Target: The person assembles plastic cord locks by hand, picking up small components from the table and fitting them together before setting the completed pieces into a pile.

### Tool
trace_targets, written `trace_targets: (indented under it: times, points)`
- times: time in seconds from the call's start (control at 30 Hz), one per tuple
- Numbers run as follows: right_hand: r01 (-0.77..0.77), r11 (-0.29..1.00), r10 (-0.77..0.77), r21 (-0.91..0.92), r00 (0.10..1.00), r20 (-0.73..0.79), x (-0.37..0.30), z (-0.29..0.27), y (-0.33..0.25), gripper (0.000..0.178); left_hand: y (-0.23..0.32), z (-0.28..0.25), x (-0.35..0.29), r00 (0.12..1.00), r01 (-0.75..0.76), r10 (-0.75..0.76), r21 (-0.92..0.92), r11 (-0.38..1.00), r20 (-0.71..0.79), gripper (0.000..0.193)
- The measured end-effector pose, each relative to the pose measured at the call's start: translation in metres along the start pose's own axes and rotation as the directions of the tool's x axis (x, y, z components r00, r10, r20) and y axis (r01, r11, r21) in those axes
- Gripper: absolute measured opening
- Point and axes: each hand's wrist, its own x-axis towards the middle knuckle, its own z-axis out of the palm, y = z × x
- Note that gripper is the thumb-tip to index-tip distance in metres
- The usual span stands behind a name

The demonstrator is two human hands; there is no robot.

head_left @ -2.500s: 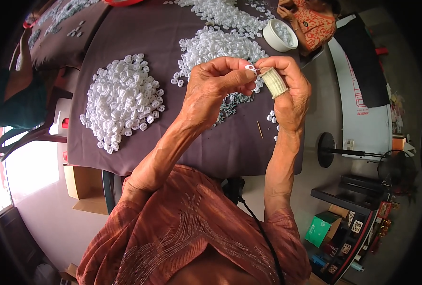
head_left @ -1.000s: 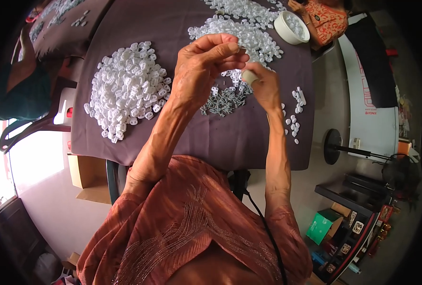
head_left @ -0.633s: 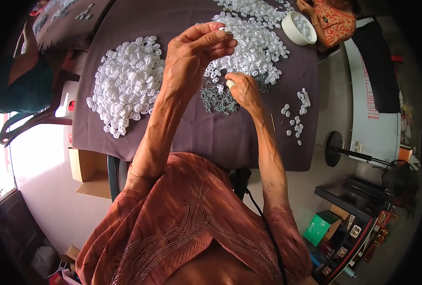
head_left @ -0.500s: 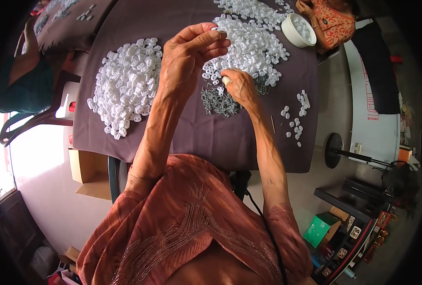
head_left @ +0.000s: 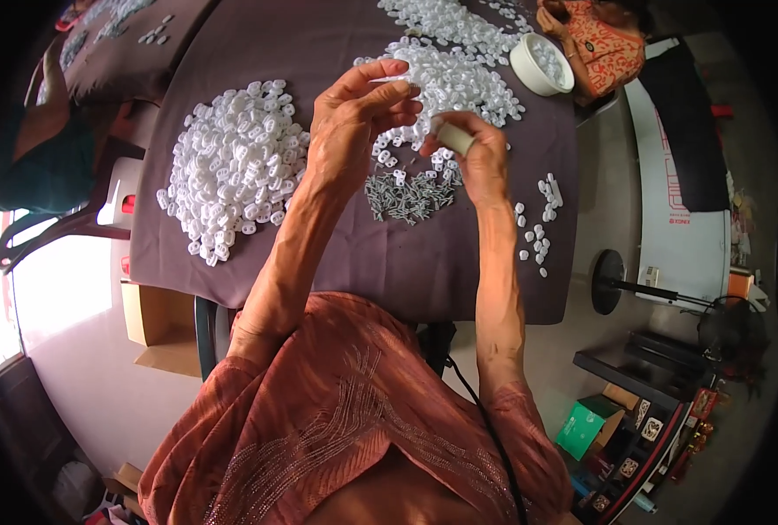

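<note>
My left hand [head_left: 354,114] is raised over the near left side of a heap of small white plastic pieces with two holes [head_left: 459,83]. Its thumb and fingers are pinched together; what sits between the tips is too small to make out. To its right, my right hand [head_left: 478,153] is lifted with curled fingers, its tips blurred. A cream-coloured finger cover [head_left: 455,138] wraps one finger. Anything it pinches cannot be made out. Below both hands lies a pile of small grey screws [head_left: 409,197], with several white pieces at its far edge.
Another heap of white pieces [head_left: 231,171] lies on the left of the dark tablecloth [head_left: 363,258]. Small white caps [head_left: 538,241] are scattered at right. A white tub [head_left: 542,66] stands at the far right, beside another person in orange [head_left: 608,44]. A second person's arm shows at far left.
My right hand has risen from the screw pile, its fingers now turned toward my left hand. My left hand stays pinched and sits slightly lower in view. The whole view has shifted a little.
</note>
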Motion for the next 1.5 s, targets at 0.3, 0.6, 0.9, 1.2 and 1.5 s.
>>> trace_targets:
  times: [0.3, 0.6, 0.9, 1.2, 1.5]
  points:
    - [0.08, 0.985, -0.1, -0.154, 0.987, -0.128, -0.023, 0.015, -0.069, 0.023, -0.008, 0.021, -0.013, 0.984, 0.105, -0.111, 0.044, 0.993, 0.137, 0.02]
    - [0.2, 0.842, -0.276, -0.501, 0.958, -0.081, -0.031, 0.021, -0.08, 0.03, -0.008, 0.034, -0.022, 0.991, 0.014, -0.036, 0.166, 0.986, 0.132, 0.017]
    - [0.31, 0.496, -0.479, -0.811, 0.877, 0.042, -0.024, 0.022, -0.074, 0.021, -0.01, 0.035, -0.024, 0.992, -0.067, 0.024, 0.357, 0.932, 0.123, 0.017]
    - [0.283, 0.915, -0.335, -0.288, 0.93, -0.151, -0.026, 0.026, -0.07, 0.011, -0.009, 0.035, -0.025, 0.991, -0.063, 0.026, 0.294, 0.954, 0.13, 0.018]
    - [0.419, 0.256, -0.32, -0.871, 0.887, 0.332, -0.031, 0.016, -0.118, 0.023, -0.013, 0.031, -0.026, 0.94, -0.325, 0.17, 0.625, 0.71, 0.296, 0.015]
